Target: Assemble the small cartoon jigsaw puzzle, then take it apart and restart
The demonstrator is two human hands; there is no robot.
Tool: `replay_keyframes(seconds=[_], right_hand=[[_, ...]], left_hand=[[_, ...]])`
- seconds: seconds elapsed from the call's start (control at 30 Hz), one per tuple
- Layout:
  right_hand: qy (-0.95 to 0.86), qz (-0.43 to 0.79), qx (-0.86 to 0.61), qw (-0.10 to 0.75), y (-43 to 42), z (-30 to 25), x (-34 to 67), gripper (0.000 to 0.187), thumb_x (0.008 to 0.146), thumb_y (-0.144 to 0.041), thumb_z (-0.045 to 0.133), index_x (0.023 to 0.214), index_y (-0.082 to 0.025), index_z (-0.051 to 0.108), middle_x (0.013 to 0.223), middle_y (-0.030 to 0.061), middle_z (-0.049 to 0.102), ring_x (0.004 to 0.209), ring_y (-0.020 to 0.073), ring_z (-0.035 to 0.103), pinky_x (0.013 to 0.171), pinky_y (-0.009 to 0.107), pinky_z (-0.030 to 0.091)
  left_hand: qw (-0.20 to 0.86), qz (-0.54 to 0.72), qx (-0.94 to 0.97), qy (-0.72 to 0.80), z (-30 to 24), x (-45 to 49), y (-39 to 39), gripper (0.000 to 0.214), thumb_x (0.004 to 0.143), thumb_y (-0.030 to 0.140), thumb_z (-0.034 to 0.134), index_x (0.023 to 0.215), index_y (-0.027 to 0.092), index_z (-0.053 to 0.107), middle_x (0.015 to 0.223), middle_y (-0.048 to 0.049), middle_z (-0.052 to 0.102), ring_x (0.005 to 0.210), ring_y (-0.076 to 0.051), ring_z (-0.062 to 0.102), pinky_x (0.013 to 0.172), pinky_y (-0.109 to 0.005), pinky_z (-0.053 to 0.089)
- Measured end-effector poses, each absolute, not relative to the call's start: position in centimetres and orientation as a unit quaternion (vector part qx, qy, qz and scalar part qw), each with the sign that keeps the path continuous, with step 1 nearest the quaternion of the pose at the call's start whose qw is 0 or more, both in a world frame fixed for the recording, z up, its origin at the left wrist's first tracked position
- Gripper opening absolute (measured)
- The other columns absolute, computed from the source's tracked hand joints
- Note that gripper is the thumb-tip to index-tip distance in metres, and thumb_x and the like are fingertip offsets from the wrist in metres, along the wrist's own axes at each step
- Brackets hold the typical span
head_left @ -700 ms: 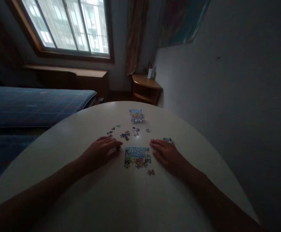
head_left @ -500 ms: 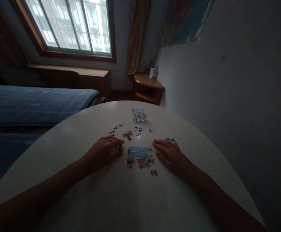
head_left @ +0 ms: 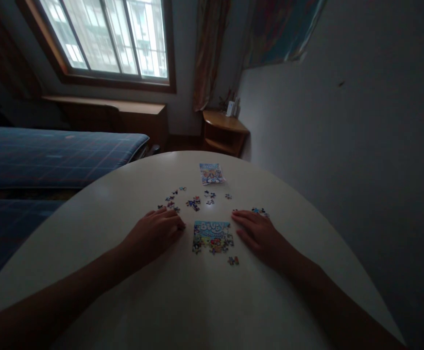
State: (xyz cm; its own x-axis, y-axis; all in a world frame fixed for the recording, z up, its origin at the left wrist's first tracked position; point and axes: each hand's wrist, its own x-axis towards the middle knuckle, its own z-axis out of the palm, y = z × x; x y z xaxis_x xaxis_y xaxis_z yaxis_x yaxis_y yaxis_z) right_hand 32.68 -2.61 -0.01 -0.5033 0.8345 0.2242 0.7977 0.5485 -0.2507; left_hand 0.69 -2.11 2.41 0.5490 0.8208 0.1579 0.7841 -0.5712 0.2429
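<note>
- In the head view, the partly assembled Bluey jigsaw (head_left: 212, 236) lies flat on the white round worktop (head_left: 153, 301), between my hands; every place below is taken from it.
- My left hand (head_left: 157, 231) rests left of the jigsaw, fingers curled under; I cannot tell whether they pinch a piece.
- My right hand (head_left: 253, 231) lies right of it, fingers stretched forward and the thumb apart, pinching nothing that I can see.
- The jigsaw lies to the right of my left fingertips and to the left of my right thumb; the right hand is slightly nearer. Its longer side appears to run crosswise, from hand to hand.
- Just off its near right corner sit loose jigsaw pieces (head_left: 233, 261).
- Beyond it lie a piece cluster (head_left: 193, 202) and, farther, a printed picture packet (head_left: 212, 174); a small pile of pieces (head_left: 260, 211) sits beyond and right.
</note>
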Motion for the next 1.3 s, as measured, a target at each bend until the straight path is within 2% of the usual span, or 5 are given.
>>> replay_keyframes(seconds=[0.1,0.37,0.77,1.0,1.3], right_hand=[[-0.865,0.059,-0.471,0.162,-2.7,0.1,32.7,0.038,0.097,-0.028,0.045,0.133,-0.019,0.055,0.139,0.0117,0.056,0.129,0.0259,0.050,0.105,0.051,0.040],[-0.863,0.061,-0.478,0.155,-2.6,0.1,32.6,0.039,0.097,-0.028,0.044,0.133,-0.019,0.055,0.139,0.0112,0.056,0.129,0.0265,0.050,0.106,0.052,0.039],[-0.864,0.059,-0.481,0.140,-2.8,0.3,32.5,0.039,0.098,-0.028,0.043,0.134,-0.019,0.054,0.141,0.0112,0.054,0.130,0.0255,0.048,0.107,0.049,0.038],[-0.862,0.055,-0.476,0.166,-3.0,0.3,32.1,0.037,0.096,-0.025,0.046,0.131,-0.018,0.057,0.137,0.0126,0.057,0.128,0.0253,0.050,0.105,0.049,0.038],[-0.866,0.050,-0.448,0.214,-3.9,1.2,30.6,0.027,0.090,-0.019,0.057,0.116,-0.021,0.064,0.120,0.0088,0.066,0.116,0.0240,0.056,0.102,0.046,0.038]], left_hand=[[0.107,0.105,0.877,0.456,3.0,0.6,-2.2,0.017,0.088,0.014,0.054,0.085,0.022,0.069,0.095,-0.0035,0.070,0.091,-0.021,0.064,0.081,-0.036,0.049],[0.122,0.062,0.819,0.557,3.6,1.0,-2.8,0.010,0.086,0.024,0.058,0.090,0.021,0.067,0.102,-0.0053,0.066,0.088,-0.023,0.064,0.072,-0.032,0.049],[0.191,0.010,0.856,0.480,4.4,1.9,-4.5,0.008,0.085,0.017,0.061,0.090,0.021,0.065,0.091,-0.0030,0.068,0.084,-0.020,0.062,0.072,-0.030,0.044],[0.167,0.162,0.929,0.287,2.2,4.5,-6.2,0.008,0.090,0.016,0.062,0.084,0.021,0.061,0.087,-0.0001,0.069,0.089,-0.018,0.060,0.080,-0.031,0.045],[0.060,0.265,0.917,0.292,-0.1,5.9,-5.9,0.009,0.094,0.017,0.056,0.093,0.022,0.063,0.092,-0.0015,0.070,0.107,-0.022,0.057,0.091,-0.038,0.045]])
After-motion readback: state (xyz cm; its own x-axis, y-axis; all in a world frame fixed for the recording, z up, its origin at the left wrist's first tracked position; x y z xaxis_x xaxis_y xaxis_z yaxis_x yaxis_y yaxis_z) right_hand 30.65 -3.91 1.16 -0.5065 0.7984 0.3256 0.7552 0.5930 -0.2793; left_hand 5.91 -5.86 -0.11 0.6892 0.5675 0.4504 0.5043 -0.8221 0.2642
